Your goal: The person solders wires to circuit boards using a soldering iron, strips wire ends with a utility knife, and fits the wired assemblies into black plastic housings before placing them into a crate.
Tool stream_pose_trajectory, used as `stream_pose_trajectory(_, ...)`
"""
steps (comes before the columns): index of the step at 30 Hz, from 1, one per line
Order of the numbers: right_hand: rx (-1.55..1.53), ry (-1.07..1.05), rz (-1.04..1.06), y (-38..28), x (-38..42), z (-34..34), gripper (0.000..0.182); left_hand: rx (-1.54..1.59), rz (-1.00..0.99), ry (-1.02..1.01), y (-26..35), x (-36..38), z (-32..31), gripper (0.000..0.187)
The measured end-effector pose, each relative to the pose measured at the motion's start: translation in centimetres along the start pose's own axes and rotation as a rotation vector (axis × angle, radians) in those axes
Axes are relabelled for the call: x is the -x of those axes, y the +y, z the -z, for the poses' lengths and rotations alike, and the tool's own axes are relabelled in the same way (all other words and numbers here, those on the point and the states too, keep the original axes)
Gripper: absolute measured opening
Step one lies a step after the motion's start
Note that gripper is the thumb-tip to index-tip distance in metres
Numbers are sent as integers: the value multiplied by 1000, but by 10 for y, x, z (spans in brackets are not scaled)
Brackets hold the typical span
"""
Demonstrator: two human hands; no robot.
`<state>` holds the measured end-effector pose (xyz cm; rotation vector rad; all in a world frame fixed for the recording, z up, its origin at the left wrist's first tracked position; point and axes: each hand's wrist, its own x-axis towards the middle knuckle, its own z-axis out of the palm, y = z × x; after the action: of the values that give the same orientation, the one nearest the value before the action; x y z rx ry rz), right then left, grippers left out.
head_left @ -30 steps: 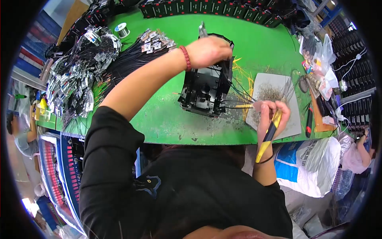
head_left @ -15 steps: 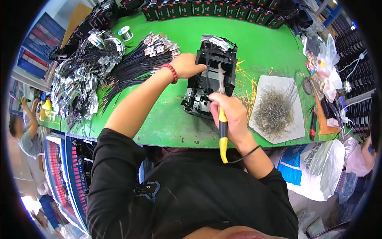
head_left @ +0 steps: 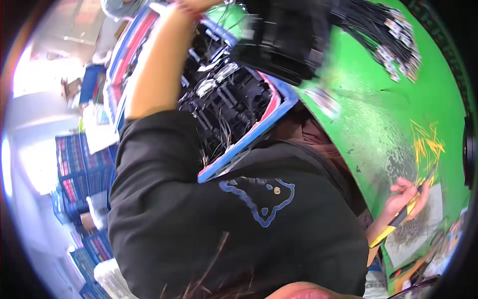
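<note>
My left hand (head_left: 200,4) shows only in part at the top edge, near the left side of the black housing (head_left: 294,40); its fingers are cut off or blurred, so its grip is unclear. The housing is smeared by motion and overlaps the green table's edge and a blue-rimmed crate. My right hand (head_left: 406,202) is low at the right, closed around a yellow-and-black handled tool (head_left: 393,224). The tool's dark tip points up towards yellow strips (head_left: 425,144) on the table.
The blue crate (head_left: 286,102) beside the table holds many black parts with wires. Black cables with silver ends (head_left: 398,42) lie at the upper right. A grey sheet (head_left: 433,204) with dark clippings is beside my right hand. Stacked blue crates (head_left: 77,164) stand at the left.
The view has swung to the left. The black housing has moved off its place on the table to near the crate. My right hand has moved away from the housing with the tool.
</note>
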<state>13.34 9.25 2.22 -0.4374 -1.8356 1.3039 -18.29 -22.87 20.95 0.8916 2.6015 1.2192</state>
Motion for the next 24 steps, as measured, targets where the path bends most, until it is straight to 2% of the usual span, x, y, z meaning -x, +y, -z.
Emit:
stream_pose_trajectory(1, 20, -53, -13, 6, 5, -4, 40, 49, 109, -6, -24, 26, 34, 37)
stream_pose_trajectory(2, -65, -82, -87, 11, 8, -7, 36, -152, -18, 113, -19, 57, 47, 42)
stream_pose_trajectory(3, -66, -102, -121, 18, 10, -10, 33, -159, 405, 185, -34, 86, 75, 46)
stream_pose_trajectory(4, -69, -121, -151, 14, 12, -10, 31, -497, 296, 292, -97, 124, 126, 37)
stream_pose_trajectory(6, 19, -189, -104, 16, 11, -15, 29, -722, 693, 199, -116, 182, 158, 34)
stream_pose_trajectory(7, 48, -208, -76, 16, 11, -16, 30, -772, 727, 265, -145, 219, 173, 33)
stream_pose_trajectory(8, 102, -253, -60, 14, 12, -16, 30, -573, 598, 420, -149, 245, 161, 37)
stream_pose_trajectory(9, 104, -256, -57, 11, 11, -19, 30, -634, 727, 423, -159, 272, 168, 38)
stream_pose_trajectory(10, 110, -249, -49, 8, 10, -21, 30, -526, 756, 419, -182, 302, 177, 41)
stream_pose_trajectory(12, 108, -267, -15, 9, 9, -20, 29, -721, 873, 405, -225, 360, 195, 45)
stream_pose_trajectory(15, 203, -281, 14, 3, 11, -22, 27, -535, 1127, 469, -219, 374, 173, 41)
stream_pose_trajectory(18, 265, -271, 43, 4, 11, -25, 27, -482, 1102, 486, -205, 351, 161, 39)
stream_pose_trajectory(20, 258, -295, 12, 6, 11, -20, 27, -560, 969, 388, -213, 336, 177, 35)
stream_pose_trajectory(22, 223, -278, -21, 7, 11, -19, 29, -193, 688, 417, -182, 284, 168, 27)
stream_pose_trajectory(23, 243, -256, -41, 1, 11, -21, 31, 34, 596, 393, -138, 240, 148, 24)
stream_pose_trajectory(24, 214, -231, -72, 2, 11, -21, 31, 37, 525, 313, -117, 209, 141, 26)
